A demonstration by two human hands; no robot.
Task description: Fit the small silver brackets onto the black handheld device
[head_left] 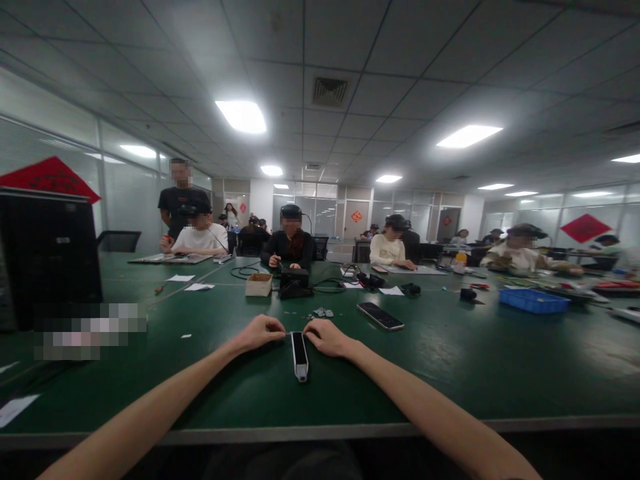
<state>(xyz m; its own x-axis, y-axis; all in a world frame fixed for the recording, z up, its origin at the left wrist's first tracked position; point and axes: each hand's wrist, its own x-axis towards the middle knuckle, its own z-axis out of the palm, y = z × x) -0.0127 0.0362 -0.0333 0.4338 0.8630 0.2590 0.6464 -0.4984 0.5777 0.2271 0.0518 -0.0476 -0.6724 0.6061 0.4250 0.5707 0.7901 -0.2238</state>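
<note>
A narrow white device with a long black top face (300,353) lies on the green table (225,393) in front of me, its tapered end toward me. My left hand (261,332) rests at its far left side, thumb and fingers pinched together. On the opposite side, my right hand (327,337) is curled with its fingertips at the far right corner. Whether anything small sits between the fingertips of either hand is too fine to see. Just beyond my hands lies a little heap of grey scraps (323,312). A smartphone (380,315) lies flat to the right.
A cardboard box (259,285) and a black case with cables (295,283) stand farther across the table. At the right is a blue tray (534,301); at the left, a black computer tower (50,253). Several people sit across the table, and one person (183,197) stands.
</note>
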